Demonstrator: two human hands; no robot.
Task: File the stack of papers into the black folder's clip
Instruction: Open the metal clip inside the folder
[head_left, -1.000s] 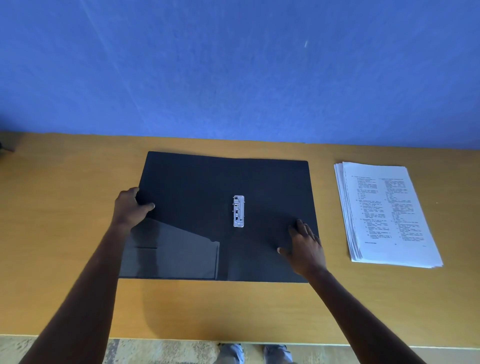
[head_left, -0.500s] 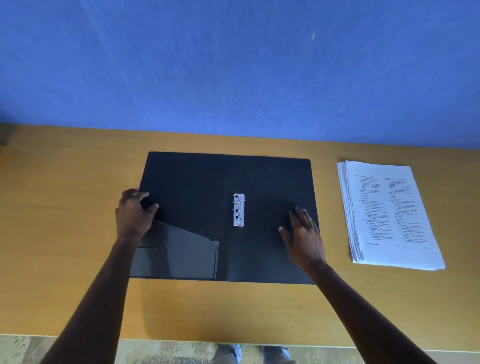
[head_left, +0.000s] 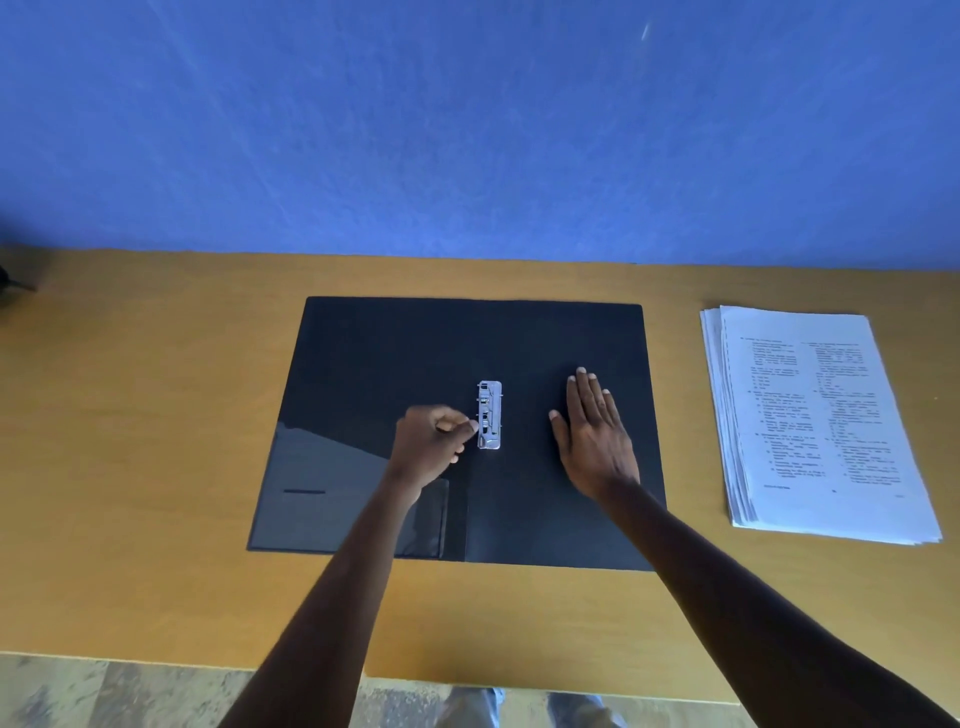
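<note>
The black folder (head_left: 395, 353) lies open and flat on the wooden table (head_left: 156, 415). Its silver metal clip (head_left: 489, 414) runs along the centre fold. My left hand (head_left: 428, 449) is curled just left of the clip, fingertips touching its left edge. To the right of the clip, my right hand (head_left: 595, 436) lies flat, palm down, on the folder's right half with fingers spread. The stack of printed white papers (head_left: 815, 421) rests on the table to the right of the folder, apart from both hands.
A blue wall (head_left: 467, 130) rises behind the table's far edge. A small dark object (head_left: 10, 280) sits at the far left edge. The table's near edge runs along the bottom, with floor and shoes (head_left: 524, 709) below it.
My left hand left the folder's left edge and moved right to the clip. My right hand slid up and inward on the folder's right half.
</note>
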